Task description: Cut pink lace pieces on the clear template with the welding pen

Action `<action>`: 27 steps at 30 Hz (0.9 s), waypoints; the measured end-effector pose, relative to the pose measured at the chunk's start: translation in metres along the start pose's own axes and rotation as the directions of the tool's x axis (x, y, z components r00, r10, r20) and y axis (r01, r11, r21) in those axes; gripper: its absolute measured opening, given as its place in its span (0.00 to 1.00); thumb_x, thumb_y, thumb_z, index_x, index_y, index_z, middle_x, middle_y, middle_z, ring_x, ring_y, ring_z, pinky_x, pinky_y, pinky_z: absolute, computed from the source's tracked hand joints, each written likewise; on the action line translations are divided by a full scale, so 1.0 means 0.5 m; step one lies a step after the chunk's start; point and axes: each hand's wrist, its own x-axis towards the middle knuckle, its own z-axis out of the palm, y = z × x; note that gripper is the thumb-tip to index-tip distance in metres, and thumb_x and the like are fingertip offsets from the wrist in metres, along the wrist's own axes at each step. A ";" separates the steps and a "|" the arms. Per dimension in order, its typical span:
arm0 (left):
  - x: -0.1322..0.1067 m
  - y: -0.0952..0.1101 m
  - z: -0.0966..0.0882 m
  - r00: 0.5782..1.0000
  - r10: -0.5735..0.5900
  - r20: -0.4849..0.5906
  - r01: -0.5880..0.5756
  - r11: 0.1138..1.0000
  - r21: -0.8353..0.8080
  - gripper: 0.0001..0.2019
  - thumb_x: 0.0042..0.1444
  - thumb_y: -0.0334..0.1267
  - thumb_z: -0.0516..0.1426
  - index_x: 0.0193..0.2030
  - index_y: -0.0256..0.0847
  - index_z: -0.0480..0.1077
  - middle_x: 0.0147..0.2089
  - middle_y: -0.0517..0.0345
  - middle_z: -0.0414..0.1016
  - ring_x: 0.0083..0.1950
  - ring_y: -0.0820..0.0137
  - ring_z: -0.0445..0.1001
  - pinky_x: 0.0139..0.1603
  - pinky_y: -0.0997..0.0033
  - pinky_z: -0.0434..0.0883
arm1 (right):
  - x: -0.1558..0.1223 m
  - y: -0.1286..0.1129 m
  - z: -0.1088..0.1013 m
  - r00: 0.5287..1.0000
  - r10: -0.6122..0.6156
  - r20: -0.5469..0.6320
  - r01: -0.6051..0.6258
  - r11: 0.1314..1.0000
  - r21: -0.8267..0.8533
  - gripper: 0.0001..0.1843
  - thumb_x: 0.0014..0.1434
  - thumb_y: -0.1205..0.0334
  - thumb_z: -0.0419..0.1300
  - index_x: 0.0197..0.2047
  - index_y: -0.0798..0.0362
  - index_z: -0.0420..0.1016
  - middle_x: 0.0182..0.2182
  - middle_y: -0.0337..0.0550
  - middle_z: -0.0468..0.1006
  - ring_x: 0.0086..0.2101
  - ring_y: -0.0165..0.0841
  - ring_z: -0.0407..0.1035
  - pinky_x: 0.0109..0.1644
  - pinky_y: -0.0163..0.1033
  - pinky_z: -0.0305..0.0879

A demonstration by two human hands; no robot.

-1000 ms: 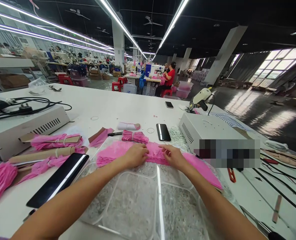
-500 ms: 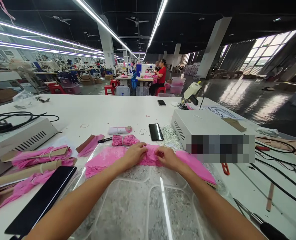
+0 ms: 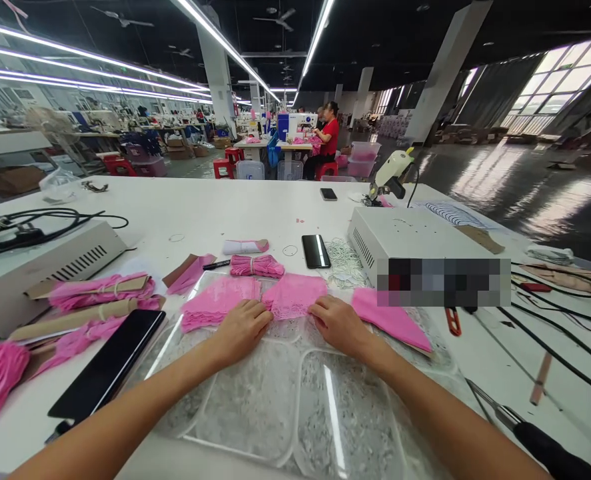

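Note:
A pink fabric piece [image 3: 298, 291] with a lacy lower edge lies flat on a clear, glossy plastic sheet [image 3: 255, 400]. My left hand [image 3: 244, 327] is closed at its lower left corner, fingertips on the edge. At the lower right corner, my right hand [image 3: 340, 323] pinches the edge between thumb and fingers. Left of this piece sits a stack of pink fabric pieces [image 3: 220, 303], close to my left knuckles. Another pink fabric stack [image 3: 390, 317], with brown card under it, rests to the right. Beyond lies a tied pink bundle [image 3: 256, 265].
A phone [image 3: 316, 251] lies by a heap of pale elastic loops [image 3: 345, 263]. A grey metal box [image 3: 405, 233] stands at right, another [image 3: 50, 267] at left. A long black device [image 3: 110, 360] and tied pink bundles [image 3: 105, 290] are at left; a black-handled tool [image 3: 550, 443] lies lower right.
Both hands have drawn toward me and slightly apart, from the pink piece's middle to its lower corners. The piece now lies flat and uncovered. The head view has shifted a little.

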 end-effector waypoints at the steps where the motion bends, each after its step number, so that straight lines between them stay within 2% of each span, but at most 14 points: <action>1: -0.017 0.007 -0.004 1.000 0.019 0.020 -0.019 1.000 -0.005 0.09 0.63 0.27 0.49 0.36 0.38 0.69 0.36 0.52 0.72 0.38 0.64 0.68 0.42 0.63 0.64 | -0.015 -0.012 -0.003 0.999 -0.030 0.038 0.030 1.000 -0.008 0.12 0.58 0.75 0.52 0.33 0.54 0.74 0.34 0.49 0.76 0.35 0.36 0.67 0.38 0.39 0.60; 5: -0.085 0.042 -0.029 0.990 0.091 0.104 -0.087 0.995 -0.046 0.09 0.59 0.24 0.50 0.34 0.39 0.68 0.35 0.53 0.71 0.36 0.65 0.66 0.41 0.63 0.63 | -0.082 -0.069 -0.022 0.975 -0.142 0.173 0.146 0.989 -0.010 0.12 0.53 0.78 0.52 0.29 0.53 0.72 0.30 0.45 0.75 0.29 0.32 0.65 0.32 0.37 0.54; 7: -0.111 0.061 -0.045 0.981 0.133 0.143 -0.123 0.989 -0.080 0.07 0.57 0.25 0.53 0.32 0.39 0.67 0.33 0.55 0.70 0.35 0.66 0.66 0.42 0.64 0.64 | -0.110 -0.090 -0.037 0.946 -0.181 0.270 0.182 0.983 0.020 0.12 0.54 0.76 0.53 0.30 0.52 0.72 0.30 0.43 0.75 0.27 0.31 0.65 0.29 0.37 0.52; 9: -0.122 0.072 -0.062 0.970 0.155 0.189 -0.129 0.982 -0.141 0.06 0.55 0.27 0.55 0.29 0.40 0.67 0.32 0.57 0.70 0.34 0.68 0.66 0.43 0.65 0.64 | -0.122 -0.099 -0.053 0.904 -0.199 0.379 0.174 0.980 0.099 0.10 0.56 0.73 0.54 0.30 0.51 0.72 0.30 0.41 0.76 0.27 0.30 0.66 0.28 0.37 0.52; 11: -0.114 0.071 -0.074 0.968 0.115 0.225 -0.071 0.979 -0.192 0.05 0.55 0.29 0.56 0.29 0.41 0.68 0.32 0.58 0.70 0.34 0.69 0.68 0.43 0.67 0.64 | -0.114 -0.094 -0.064 0.890 -0.192 0.413 0.121 0.974 0.192 0.09 0.56 0.71 0.55 0.31 0.50 0.74 0.30 0.40 0.77 0.27 0.30 0.68 0.29 0.36 0.55; 13: -0.085 0.053 -0.077 0.973 0.018 0.229 0.027 0.981 -0.190 0.06 0.57 0.29 0.55 0.31 0.41 0.71 0.33 0.57 0.71 0.36 0.68 0.69 0.41 0.68 0.65 | -0.085 -0.076 -0.066 0.939 -0.127 0.320 0.038 0.962 0.270 0.10 0.56 0.71 0.55 0.32 0.49 0.76 0.30 0.39 0.77 0.28 0.30 0.69 0.31 0.35 0.59; 15: -0.039 0.024 -0.070 0.977 -0.082 0.198 0.112 0.983 -0.146 0.09 0.60 0.29 0.51 0.33 0.39 0.72 0.35 0.54 0.72 0.38 0.66 0.70 0.40 0.67 0.66 | -0.041 -0.049 -0.058 0.990 0.020 0.140 -0.066 0.940 0.335 0.10 0.57 0.70 0.56 0.35 0.49 0.78 0.31 0.40 0.79 0.29 0.30 0.70 0.34 0.36 0.63; 17: 0.014 -0.009 -0.054 0.971 -0.159 0.177 0.180 0.977 -0.113 0.10 0.62 0.29 0.50 0.35 0.37 0.73 0.35 0.52 0.72 0.40 0.65 0.71 0.42 0.65 0.68 | 0.007 -0.021 -0.042 0.993 0.107 0.040 -0.114 0.937 0.329 0.11 0.58 0.68 0.54 0.39 0.50 0.78 0.34 0.42 0.79 0.32 0.31 0.71 0.38 0.37 0.66; 19: 0.063 -0.039 -0.035 0.962 -0.203 0.184 0.223 0.970 -0.098 0.07 0.64 0.33 0.53 0.38 0.35 0.73 0.38 0.52 0.73 0.42 0.65 0.72 0.45 0.62 0.70 | 0.047 0.002 -0.022 0.986 0.167 -0.024 -0.151 0.937 0.313 0.11 0.58 0.68 0.54 0.41 0.52 0.77 0.38 0.45 0.78 0.33 0.31 0.71 0.40 0.39 0.67; 22: 0.108 -0.069 -0.010 0.947 -0.216 0.238 0.247 0.963 -0.109 0.11 0.64 0.40 0.56 0.47 0.36 0.70 0.46 0.53 0.73 0.44 0.67 0.74 0.46 0.61 0.73 | 0.077 0.024 0.006 0.980 0.197 -0.032 -0.179 0.939 0.295 0.10 0.54 0.69 0.58 0.38 0.52 0.78 0.36 0.45 0.78 0.32 0.32 0.71 0.39 0.40 0.67; 27: 0.121 -0.095 0.006 0.935 -0.177 0.308 0.235 0.958 -0.163 0.13 0.65 0.42 0.56 0.51 0.36 0.69 0.48 0.52 0.73 0.44 0.67 0.75 0.44 0.62 0.75 | 0.075 0.040 0.029 0.984 0.180 0.003 -0.173 0.939 0.296 0.10 0.53 0.70 0.58 0.35 0.50 0.79 0.35 0.42 0.79 0.33 0.31 0.72 0.39 0.38 0.67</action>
